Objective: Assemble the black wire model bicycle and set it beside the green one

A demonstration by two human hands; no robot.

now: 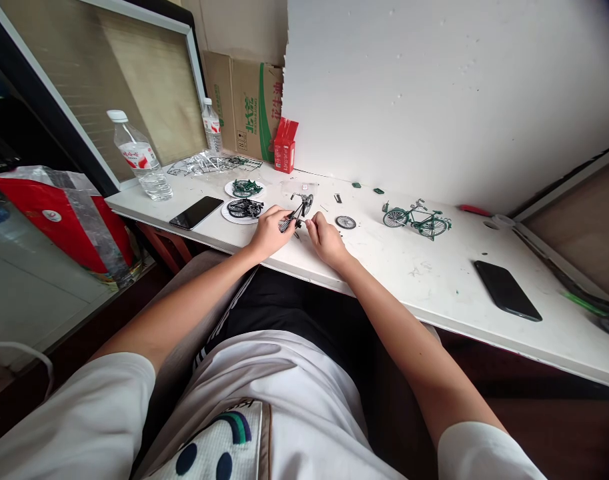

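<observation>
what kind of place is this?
Probably a makeshift hobby bench in a home or storeroom. A finished green model bicycle stands on the white table, both hands work on a part-built black one, and cardboard boxes are stacked behind.

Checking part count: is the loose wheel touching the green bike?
No, the loose wheel lies apart from the green bike, nearer the right hand.

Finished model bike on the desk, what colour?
Green frame, silvery wheels; the head view shows it best.
</observation>
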